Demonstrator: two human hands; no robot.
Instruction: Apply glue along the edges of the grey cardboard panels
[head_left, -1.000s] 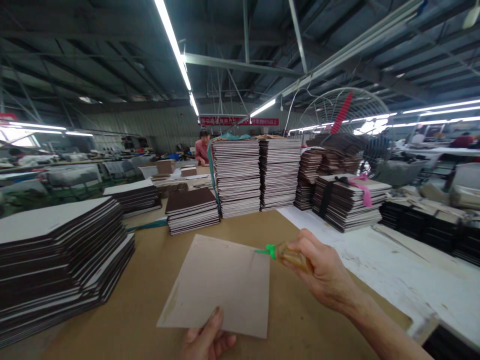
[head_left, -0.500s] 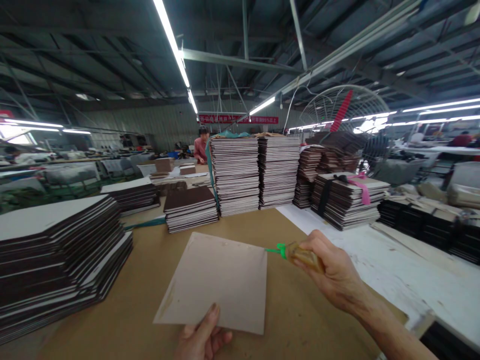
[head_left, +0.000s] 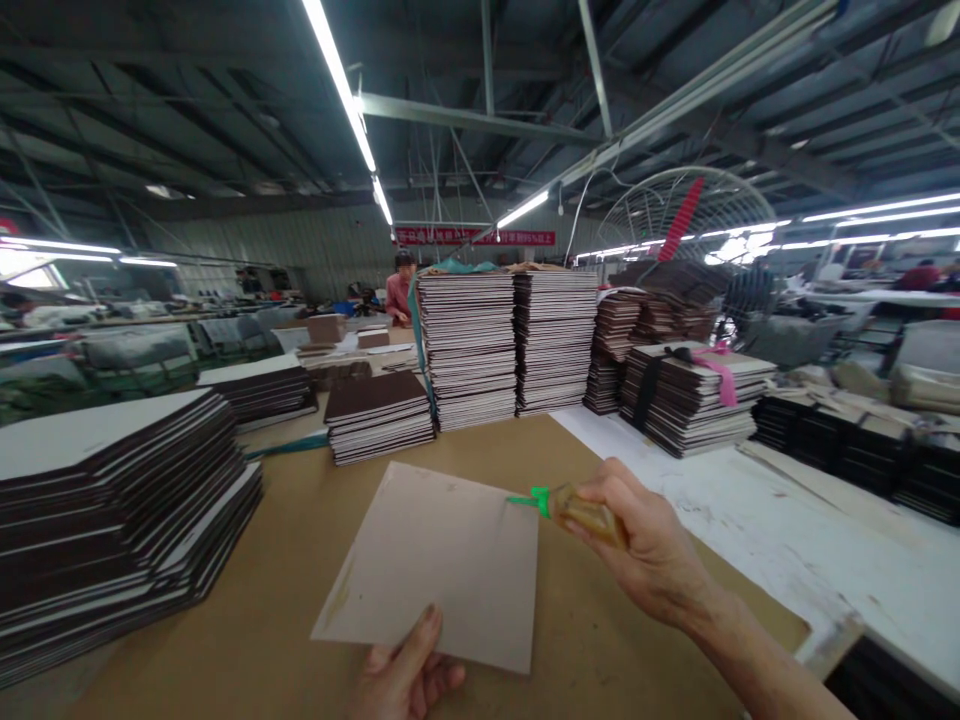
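Since half a second ago the right hand (head_left: 649, 560) is drawing its amber squeeze bottle with green nozzle (head_left: 577, 510) slightly leftward, the tip now touching the flat square grey-brown cardboard sheet (head_left: 442, 565) at its upper right edge; the fingers are closing fully around the bottle; the left hand (head_left: 401, 675), at lower centre, is pinching the sheet's near edge with the thumb on top; bare brown tabletop (head_left: 285, 600) is lying open left of the sheet, up to the dark board stack (head_left: 112, 520) at left.
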